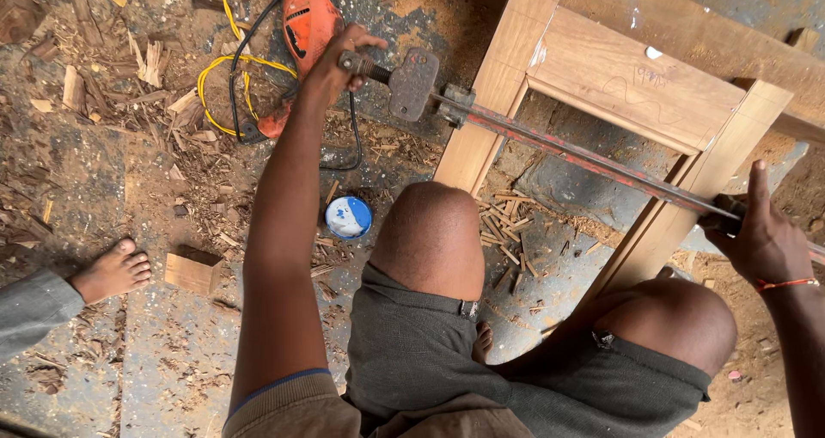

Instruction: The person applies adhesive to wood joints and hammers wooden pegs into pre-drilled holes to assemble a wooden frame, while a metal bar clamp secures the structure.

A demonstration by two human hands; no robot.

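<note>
A long red bar clamp (567, 150) lies across a wooden door frame (636, 85) on the ground. My left hand (339, 60) grips the clamp's screw handle (361, 63) beside its rusty metal head (412, 84), which presses on the frame's left stile. My right hand (756, 232) holds the clamp's far jaw (726, 208) against the right stile, thumb up. My knees are bent in front of the frame.
An orange power drill (308, 21) with black and yellow cables (225, 68) lies behind my left hand. A blue-and-white tin lid (348, 217) and a small wood block (192, 270) sit on the shavings-strewn floor. Another person's bare foot (112, 270) is at the left.
</note>
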